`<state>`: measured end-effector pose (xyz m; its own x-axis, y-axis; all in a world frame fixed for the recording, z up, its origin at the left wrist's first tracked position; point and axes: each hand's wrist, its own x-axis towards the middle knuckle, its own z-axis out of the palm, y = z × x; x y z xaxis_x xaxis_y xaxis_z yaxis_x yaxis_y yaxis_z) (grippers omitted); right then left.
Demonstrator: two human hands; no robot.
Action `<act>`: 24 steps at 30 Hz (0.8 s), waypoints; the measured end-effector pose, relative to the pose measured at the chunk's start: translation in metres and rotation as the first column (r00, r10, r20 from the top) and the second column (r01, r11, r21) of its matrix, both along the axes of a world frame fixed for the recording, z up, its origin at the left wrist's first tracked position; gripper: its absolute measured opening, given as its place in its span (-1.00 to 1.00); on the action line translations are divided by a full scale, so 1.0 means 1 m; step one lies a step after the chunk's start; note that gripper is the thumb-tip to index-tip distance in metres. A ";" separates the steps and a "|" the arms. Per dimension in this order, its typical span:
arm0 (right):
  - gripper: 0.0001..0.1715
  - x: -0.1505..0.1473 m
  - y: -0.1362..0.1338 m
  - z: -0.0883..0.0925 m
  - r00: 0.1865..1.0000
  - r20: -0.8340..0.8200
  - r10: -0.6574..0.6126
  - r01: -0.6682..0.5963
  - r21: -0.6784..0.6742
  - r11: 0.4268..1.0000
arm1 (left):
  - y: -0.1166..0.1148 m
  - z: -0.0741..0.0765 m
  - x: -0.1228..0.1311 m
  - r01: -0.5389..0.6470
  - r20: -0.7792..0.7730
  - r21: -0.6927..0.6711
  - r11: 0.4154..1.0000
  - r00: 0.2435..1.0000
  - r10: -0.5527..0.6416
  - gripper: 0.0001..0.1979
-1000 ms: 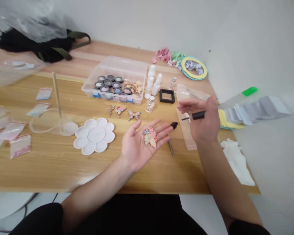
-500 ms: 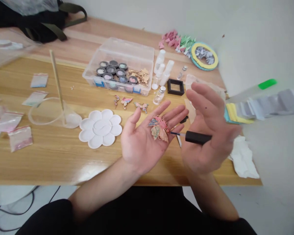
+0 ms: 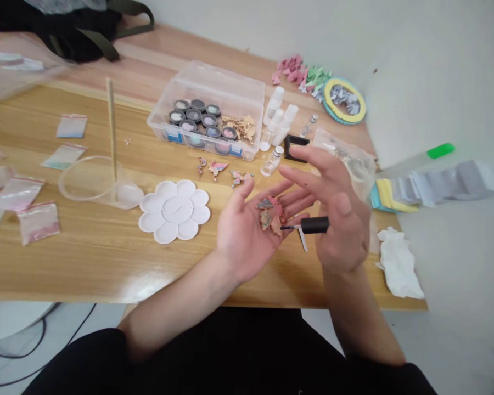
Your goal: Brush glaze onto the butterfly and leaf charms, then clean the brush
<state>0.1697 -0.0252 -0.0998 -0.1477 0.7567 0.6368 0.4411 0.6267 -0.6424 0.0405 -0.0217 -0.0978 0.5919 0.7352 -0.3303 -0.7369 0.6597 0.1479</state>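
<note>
The right hand point(image 3: 342, 227) covers part of a black square frame point(image 3: 288, 149) and a clear plastic bag point(image 3: 360, 162); its grip on the far end of the black-handled brush point(image 3: 315, 225) is hidden. The brush tip meets the edge of the butterfly charm's lower beige wing in view, but contact is hard to confirm. A slim metal tool point(image 3: 303, 241) shows only in part, and the black bag point(image 3: 76, 35) is cut off at top left.

Bare wood runs along the desk's point(image 3: 86, 269) front edge, below the flower-shaped palette point(image 3: 175, 211); both forearms cross that edge. A crumpled tissue point(image 3: 400, 266) lies near the right corner.

The left hand point(image 3: 242, 236) is palm up, fingers spread flat, the butterfly charm point(image 3: 275, 212) lying on it unclamped. The right hand grips the brush, two fingers extended over the left fingers.
</note>
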 end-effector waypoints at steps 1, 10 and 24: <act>-0.49 0.004 0.002 0.004 0.998 0.046 0.040 -0.039 -0.029 0.999 | 0.000 0.000 0.000 0.021 -0.019 -0.012 1.000 1.000 -0.021 -0.49; -0.50 0.006 0.016 0.014 0.994 0.073 0.078 -0.061 -0.202 0.977 | 0.000 -0.001 0.001 0.047 -0.040 -0.065 0.997 0.998 -0.050 -0.48; -0.44 -0.015 0.003 0.020 0.987 0.076 -0.142 0.145 -0.036 0.989 | -0.006 0.006 -0.002 0.034 -0.055 -0.031 0.999 0.998 -0.036 -0.48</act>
<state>0.1545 -0.0218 -0.0803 -0.0806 0.7991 0.5958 0.5716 0.5267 -0.6291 0.0387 -0.0278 -0.0915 0.5972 0.7039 -0.3844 -0.7047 0.6894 0.1676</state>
